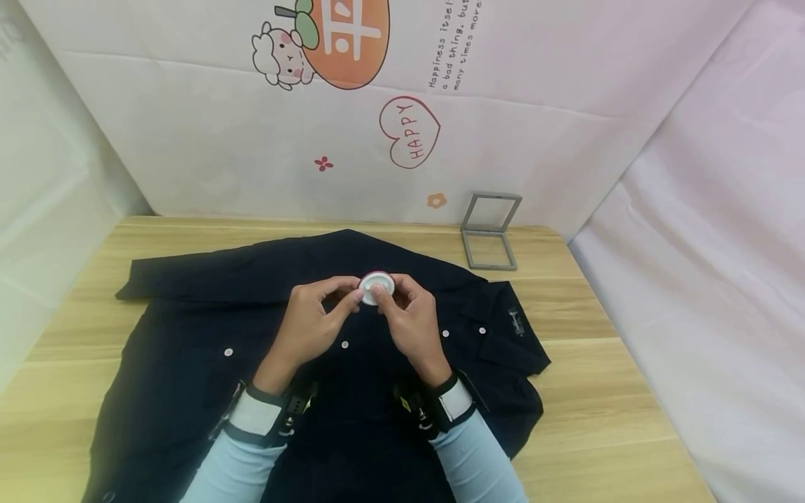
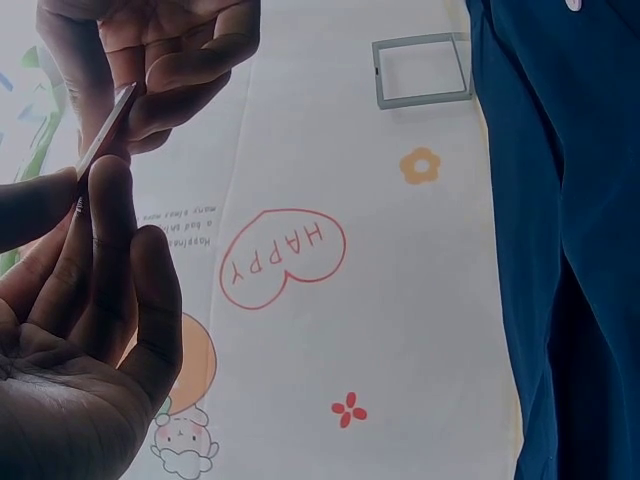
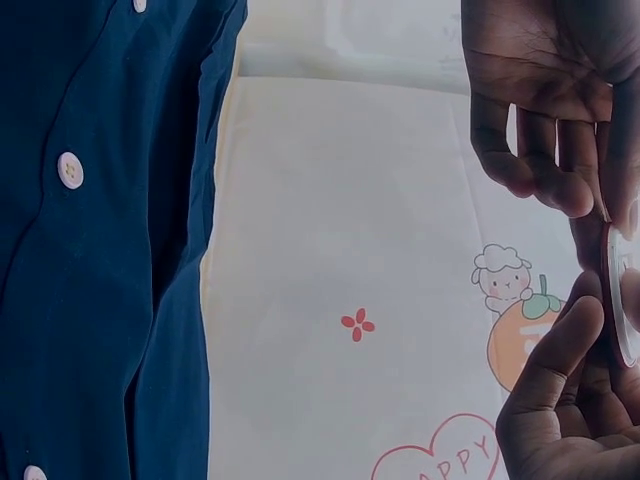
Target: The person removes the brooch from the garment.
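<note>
A round pin badge [image 1: 375, 278] with a red edge is held up over the dark navy shirt [image 1: 352, 433], its white back facing me. My left hand [image 1: 311, 318] pinches its left edge between thumb and fingers. From the right, my right hand [image 1: 415, 323] grips it, with the thumb lying across the white back. Seen edge-on in the left wrist view, the badge [image 2: 108, 125] is a thin disc between both hands. The right wrist view shows its rim [image 3: 612, 290] at the far right, with fingers behind it. The badge's front is hidden.
The shirt lies spread on a wooden table [image 1: 604, 391], its collar [image 1: 518, 342] to the right and a long sleeve [image 1: 239, 269] along the back. A hinged grey frame [image 1: 483, 230] stands opened at the back right. White printed cloth [image 1: 534, 147] hangs behind the table.
</note>
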`<control>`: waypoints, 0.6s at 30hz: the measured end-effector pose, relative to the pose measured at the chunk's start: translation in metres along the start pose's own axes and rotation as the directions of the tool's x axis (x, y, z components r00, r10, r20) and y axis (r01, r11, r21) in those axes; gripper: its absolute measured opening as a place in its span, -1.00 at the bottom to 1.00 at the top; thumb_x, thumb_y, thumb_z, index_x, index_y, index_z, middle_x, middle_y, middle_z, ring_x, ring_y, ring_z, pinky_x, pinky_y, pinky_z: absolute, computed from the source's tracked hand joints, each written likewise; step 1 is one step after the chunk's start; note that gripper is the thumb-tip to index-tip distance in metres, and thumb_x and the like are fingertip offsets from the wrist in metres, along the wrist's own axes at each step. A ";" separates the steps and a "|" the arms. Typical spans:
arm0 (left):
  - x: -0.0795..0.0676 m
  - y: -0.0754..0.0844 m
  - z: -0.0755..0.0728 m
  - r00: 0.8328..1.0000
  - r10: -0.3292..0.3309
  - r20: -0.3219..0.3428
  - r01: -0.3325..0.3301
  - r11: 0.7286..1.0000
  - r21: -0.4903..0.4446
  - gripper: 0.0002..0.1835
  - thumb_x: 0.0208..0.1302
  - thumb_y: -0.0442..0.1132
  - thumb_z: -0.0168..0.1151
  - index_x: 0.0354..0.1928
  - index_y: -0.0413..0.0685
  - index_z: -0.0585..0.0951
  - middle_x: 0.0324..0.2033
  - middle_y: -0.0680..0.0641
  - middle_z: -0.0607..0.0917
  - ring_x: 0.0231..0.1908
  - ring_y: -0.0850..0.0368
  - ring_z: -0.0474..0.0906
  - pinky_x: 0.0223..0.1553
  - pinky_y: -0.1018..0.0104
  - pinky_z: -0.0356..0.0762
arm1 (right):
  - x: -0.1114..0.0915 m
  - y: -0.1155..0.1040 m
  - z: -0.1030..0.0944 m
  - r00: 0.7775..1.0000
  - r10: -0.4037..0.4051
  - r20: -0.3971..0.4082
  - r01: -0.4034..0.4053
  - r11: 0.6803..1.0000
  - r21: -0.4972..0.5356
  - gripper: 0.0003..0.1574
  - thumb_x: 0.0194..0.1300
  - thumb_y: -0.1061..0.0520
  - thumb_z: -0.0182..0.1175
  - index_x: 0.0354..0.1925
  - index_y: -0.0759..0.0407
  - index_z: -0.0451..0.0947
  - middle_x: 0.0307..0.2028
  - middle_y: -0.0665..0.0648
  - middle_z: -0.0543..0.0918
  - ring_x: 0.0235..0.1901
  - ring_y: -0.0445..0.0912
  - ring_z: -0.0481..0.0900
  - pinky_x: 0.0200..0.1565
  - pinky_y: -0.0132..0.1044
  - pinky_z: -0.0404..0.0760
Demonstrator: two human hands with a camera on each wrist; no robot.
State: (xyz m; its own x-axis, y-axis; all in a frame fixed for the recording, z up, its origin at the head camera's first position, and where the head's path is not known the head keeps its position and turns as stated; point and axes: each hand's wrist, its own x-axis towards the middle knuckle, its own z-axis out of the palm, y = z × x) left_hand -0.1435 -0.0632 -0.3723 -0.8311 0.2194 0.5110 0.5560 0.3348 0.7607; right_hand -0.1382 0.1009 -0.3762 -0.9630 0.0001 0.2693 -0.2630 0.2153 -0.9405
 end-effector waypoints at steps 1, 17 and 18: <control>0.000 0.000 0.000 1.000 0.000 0.000 0.000 1.000 0.001 -0.83 0.32 -0.33 0.26 -0.12 -0.25 0.69 -0.45 -0.08 0.75 -0.46 0.16 0.64 -0.42 0.41 0.54 | 0.000 0.000 0.000 1.000 0.001 -0.001 -0.001 1.000 0.001 -0.74 0.38 0.19 0.20 -0.05 0.35 0.56 -0.21 0.29 0.65 -0.37 -0.01 0.57 -0.29 -0.42 0.57; 0.000 -0.002 0.002 1.000 0.017 -0.007 -0.017 1.000 0.004 -0.84 0.32 -0.34 0.26 -0.13 -0.26 0.69 -0.46 -0.10 0.75 -0.46 0.16 0.64 -0.42 0.36 0.55 | 0.000 0.003 0.001 1.000 0.011 -0.023 -0.012 1.000 -0.020 -0.70 0.39 0.14 0.20 -0.03 0.34 0.57 -0.21 0.28 0.66 -0.41 -0.18 0.55 -0.31 -0.43 0.57; 0.000 -0.002 0.002 1.000 0.016 -0.007 -0.016 1.000 0.004 -0.84 0.32 -0.34 0.26 -0.12 -0.26 0.69 -0.46 -0.10 0.75 -0.46 0.15 0.64 -0.42 0.36 0.56 | 0.000 0.003 0.001 1.000 0.012 -0.024 -0.012 1.000 -0.023 -0.70 0.39 0.13 0.20 -0.03 0.34 0.57 -0.21 0.29 0.67 -0.41 -0.18 0.55 -0.31 -0.43 0.57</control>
State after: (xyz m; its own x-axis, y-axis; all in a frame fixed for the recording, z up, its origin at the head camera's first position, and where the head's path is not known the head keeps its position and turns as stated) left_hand -0.1447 -0.0621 -0.3745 -0.8219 0.2185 0.5260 0.5694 0.3353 0.7506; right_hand -0.1392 0.1009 -0.3791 -0.9644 0.0260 0.2632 -0.2498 0.2372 -0.9388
